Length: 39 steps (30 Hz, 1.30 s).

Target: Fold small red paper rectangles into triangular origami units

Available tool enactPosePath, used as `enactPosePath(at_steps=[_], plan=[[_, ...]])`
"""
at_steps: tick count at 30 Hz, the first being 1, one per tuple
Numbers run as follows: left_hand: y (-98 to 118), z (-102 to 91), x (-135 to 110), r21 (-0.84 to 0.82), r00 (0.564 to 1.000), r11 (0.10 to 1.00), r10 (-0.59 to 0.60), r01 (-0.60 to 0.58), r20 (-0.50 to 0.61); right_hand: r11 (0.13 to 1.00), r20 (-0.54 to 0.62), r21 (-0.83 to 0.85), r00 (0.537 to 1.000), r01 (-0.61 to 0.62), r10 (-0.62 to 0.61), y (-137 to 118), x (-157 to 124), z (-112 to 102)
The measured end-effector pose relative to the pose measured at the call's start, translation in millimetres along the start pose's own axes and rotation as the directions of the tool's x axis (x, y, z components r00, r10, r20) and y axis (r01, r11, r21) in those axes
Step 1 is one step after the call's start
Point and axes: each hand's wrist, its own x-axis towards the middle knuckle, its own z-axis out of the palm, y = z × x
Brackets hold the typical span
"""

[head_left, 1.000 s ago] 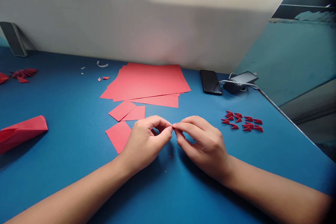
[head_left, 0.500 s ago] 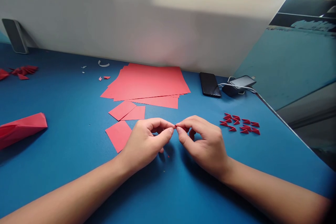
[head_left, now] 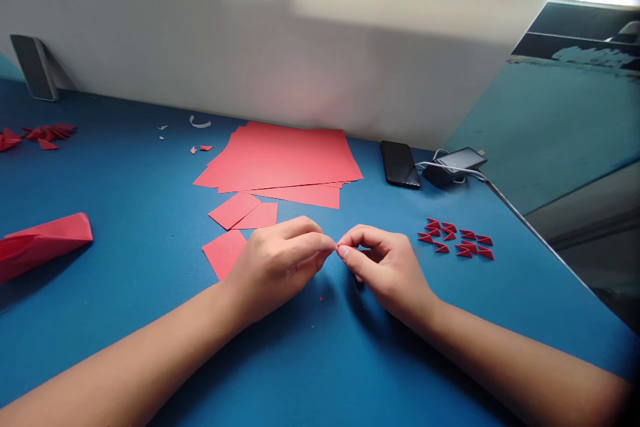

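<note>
My left hand (head_left: 280, 260) and my right hand (head_left: 383, 267) meet fingertip to fingertip over the blue table (head_left: 125, 213). Both pinch a tiny folded red paper piece (head_left: 345, 248), mostly hidden by the fingers. Just left of my left hand lie small red paper rectangles (head_left: 225, 250), two more behind them (head_left: 245, 211). A stack of red paper sheets (head_left: 283, 160) lies further back. To the right of my right hand sits a cluster of several small folded red triangles (head_left: 457, 239).
A black phone (head_left: 400, 163) and a dark device with a white cable (head_left: 455, 163) lie at the back right near the table edge. A folded red paper shape (head_left: 43, 240) is at the left, more red folded pieces (head_left: 43, 135) at far left. A white wall stands behind.
Both hands have stayed together over the same spot, the fingers shifting slightly on the small red piece. The view has drifted a little.
</note>
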Motion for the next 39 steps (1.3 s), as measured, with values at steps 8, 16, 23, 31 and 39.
enactPosePath(at_steps=[8, 16, 23, 31, 39], plan=[[-0.9, 1.3, 0.0, 0.053, 0.999, 0.998, 0.021, -0.023, 0.036, 0.996, 0.027, 0.057, 0.998, -0.064, 0.062, 2.2, 1.3, -0.5], [-3.6, 1.7, -3.2, 0.057, 0.999, 0.998, 0.037, -0.037, 0.005, 0.993, 0.038, 0.086, 0.996, -0.082, 0.079, 2.7, 1.3, -1.2], [-3.0, -0.9, -2.5, 0.051, 0.999, 0.998, 0.048, -0.047, -0.019, 0.992, 0.042, 0.084, 0.995, -0.091, 0.087, 2.5, 1.5, -0.7], [-2.0, -1.8, -1.6, 0.140, 0.995, 0.986, 0.090, -0.094, 0.034, 0.993, 0.055, 0.082, 0.995, -0.091, 0.086, 2.3, 2.2, -0.4], [-4.0, 0.1, -2.4, 0.257, 0.984, 0.951, 0.149, -0.170, 0.100, 0.997, 0.082, 0.055, 0.996, -0.046, 0.041, 3.3, 1.0, -0.8]])
